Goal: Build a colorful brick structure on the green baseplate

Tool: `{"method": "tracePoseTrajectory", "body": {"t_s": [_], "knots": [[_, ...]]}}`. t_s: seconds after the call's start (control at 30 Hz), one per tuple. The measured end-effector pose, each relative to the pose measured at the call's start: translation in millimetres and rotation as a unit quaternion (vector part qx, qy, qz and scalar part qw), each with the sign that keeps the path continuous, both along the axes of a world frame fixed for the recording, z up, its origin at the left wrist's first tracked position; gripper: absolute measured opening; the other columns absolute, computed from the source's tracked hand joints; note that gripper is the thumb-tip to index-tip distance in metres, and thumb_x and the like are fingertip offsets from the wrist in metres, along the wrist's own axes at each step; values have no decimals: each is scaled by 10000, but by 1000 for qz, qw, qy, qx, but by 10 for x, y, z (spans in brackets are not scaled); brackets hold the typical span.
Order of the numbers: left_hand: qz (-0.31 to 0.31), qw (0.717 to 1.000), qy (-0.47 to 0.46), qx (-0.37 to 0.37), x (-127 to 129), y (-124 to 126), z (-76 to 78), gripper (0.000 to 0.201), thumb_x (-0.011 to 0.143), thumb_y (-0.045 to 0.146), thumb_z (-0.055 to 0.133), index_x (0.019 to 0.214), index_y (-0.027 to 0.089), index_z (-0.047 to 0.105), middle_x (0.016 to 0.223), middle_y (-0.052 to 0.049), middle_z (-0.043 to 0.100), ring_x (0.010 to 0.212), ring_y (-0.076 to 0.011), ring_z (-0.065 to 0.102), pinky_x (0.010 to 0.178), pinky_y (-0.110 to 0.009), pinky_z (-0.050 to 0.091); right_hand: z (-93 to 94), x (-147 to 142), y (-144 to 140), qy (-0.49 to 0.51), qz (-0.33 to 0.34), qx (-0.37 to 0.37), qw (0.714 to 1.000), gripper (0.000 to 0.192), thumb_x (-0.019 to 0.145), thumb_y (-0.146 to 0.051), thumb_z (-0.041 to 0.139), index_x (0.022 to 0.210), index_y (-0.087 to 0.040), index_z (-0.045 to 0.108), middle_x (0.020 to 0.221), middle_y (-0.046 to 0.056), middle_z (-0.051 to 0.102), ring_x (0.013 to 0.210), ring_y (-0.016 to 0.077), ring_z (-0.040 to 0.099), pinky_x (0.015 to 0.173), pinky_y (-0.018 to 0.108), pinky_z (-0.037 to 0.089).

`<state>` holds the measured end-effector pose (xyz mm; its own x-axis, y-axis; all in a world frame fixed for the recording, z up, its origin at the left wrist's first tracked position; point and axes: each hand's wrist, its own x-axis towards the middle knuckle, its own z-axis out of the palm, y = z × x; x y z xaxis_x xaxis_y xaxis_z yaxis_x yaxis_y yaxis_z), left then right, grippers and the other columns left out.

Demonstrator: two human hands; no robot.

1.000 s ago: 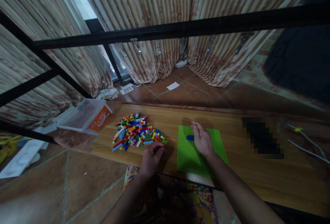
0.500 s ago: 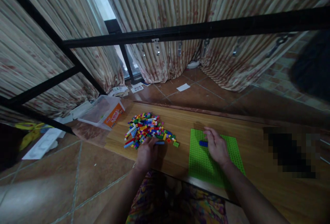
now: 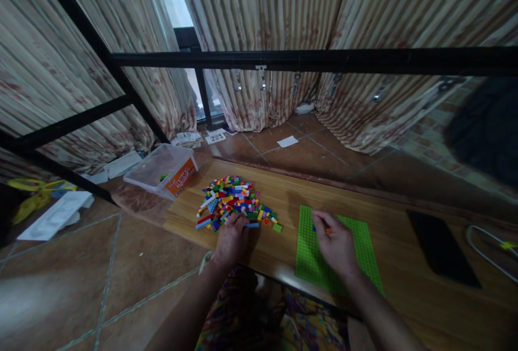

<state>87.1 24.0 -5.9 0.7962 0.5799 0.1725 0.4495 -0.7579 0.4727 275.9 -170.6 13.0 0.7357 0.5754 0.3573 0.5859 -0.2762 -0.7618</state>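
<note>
My left hand (image 3: 231, 239) rests at the near edge of a heap of mixed toy bricks (image 3: 226, 200), its fingers curled down and their tips hidden. Close to its fingers lies a long light blue brick (image 3: 252, 225). My right hand (image 3: 336, 243) is over a green studded baseplate (image 3: 308, 256), fingers bent in and closed. A small orange brick (image 3: 328, 230) shows at its fingers. Just left of the thumb, a bit of a dark blue brick (image 3: 314, 228) shows on the baseplate; the hand hides the rest.
A clear plastic box (image 3: 151, 170) with an orange label stands at the table's left end. A dark flat slab (image 3: 443, 248) lies on the wooden table (image 3: 399, 254) to the right, near a white cable (image 3: 481, 256). A black metal rail (image 3: 299, 61) crosses before the curtains.
My right hand's fingers, stretched out before, are now bent in, and an orange brick shows there. The hand covers more of the dark blue brick. My left hand stays by the heap.
</note>
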Motion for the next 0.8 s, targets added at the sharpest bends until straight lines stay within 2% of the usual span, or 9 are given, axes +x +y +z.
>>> {"method": "tracePoseTrajectory", "body": {"t_s": [0.13,0.27,0.4,0.5,0.6,0.8], "knots": [[-9,998,-61,-17,-51,-8,-29,184,889,170,459,978,209,614,1120,-78,596,1012,-179,597,917,-310,492,8,-417,490,-63,125,-81,987,235,928,-246,432,1021,-236,648,995,65,661,952,220,602,850,352,477],[-24,992,-121,-30,-82,-11,-53,181,878,177,484,1001,209,613,1117,-80,600,1024,-178,602,901,-307,510,-11,-650,1000,-111,150,-143,972,225,881,-170,507,1051,-215,647,1034,82,626,1006,239,550,905,367,454],[-31,986,-162,-18,-100,18,-112,178,865,185,508,1002,195,621,1065,-80,617,972,-184,620,854,-319,533,-59,-671,1253,-144,156,-194,958,209,856,-122,535,1002,-200,662,1032,90,614,1019,234,522,920,354,443],[-44,985,-164,-6,-109,54,-158,187,862,193,520,1019,193,621,1061,-81,619,972,-191,624,853,-329,536,-94,-655,1279,-146,151,-199,957,179,859,-120,542,963,-198,665,1017,81,618,995,222,524,914,335,446],[-45,985,-166,1,-112,66,-170,185,866,211,526,1025,192,618,1058,-84,615,979,-198,620,863,-345,534,-67,-671,1177,-127,138,-152,970,142,858,-132,563,942,-203,654,1033,71,619,1002,214,529,915,328,449],[-29,983,-179,20,-105,79,-160,176,864,261,535,992,178,623,1035,-92,627,966,-208,623,856,-361,533,18,-724,628,-48,111,-27,992,150,920,-165,476,1004,-215,590,1021,60,634,990,190,575,892,318,466]]}}
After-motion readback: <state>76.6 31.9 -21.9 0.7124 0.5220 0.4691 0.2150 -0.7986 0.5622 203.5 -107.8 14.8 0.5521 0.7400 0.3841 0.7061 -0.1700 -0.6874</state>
